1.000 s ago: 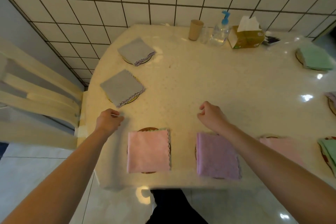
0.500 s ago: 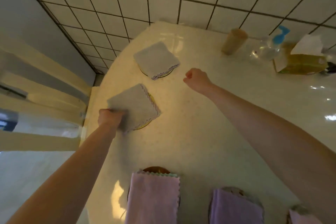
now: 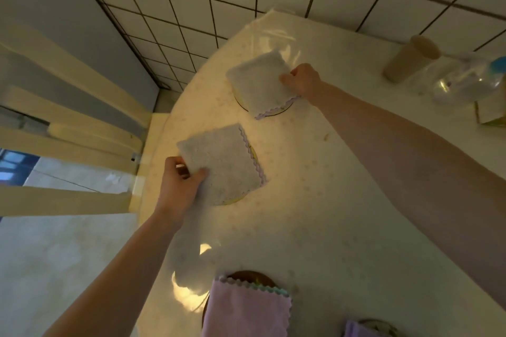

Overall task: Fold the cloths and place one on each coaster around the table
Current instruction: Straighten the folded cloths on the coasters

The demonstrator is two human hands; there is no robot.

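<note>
From my head camera, looking down: my left hand (image 3: pixel 179 186) pinches the near corner of the closer grey cloth (image 3: pixel 223 164), thumb on top and fingers curled under the edge. That cloth lies folded on its yellow coaster (image 3: pixel 236 200), which peeks out along the lower side. My right hand (image 3: pixel 302 81) is curled on the right edge of the farther grey cloth (image 3: pixel 260 82), which sits on its own coaster (image 3: pixel 282 111), a thin rim of it visible below the scalloped hem. Both cloths rest flat on the bench (image 3: pixel 315 200), close to its curved left edge. Nearer to me a pink cloth (image 3: pixel 246 309) covers a dark coaster (image 3: pixel 246 275), and a sliver of a purple cloth (image 3: pixel 358 330) shows at the bottom.

As I judge it, I am holding two folded cloths at single points, so a tug on either could pull a layer loose and undo the fold, or drag the cloth off centre on its coaster. The light coaster could slide along too. The closer cloth sits near the bench edge, so a pull toward me might send it over. A paper cup (image 3: pixel 410 59) and a clear bottle (image 3: pixel 465 81) stand near my right arm; a wide swing of that arm could tip them.
</note>
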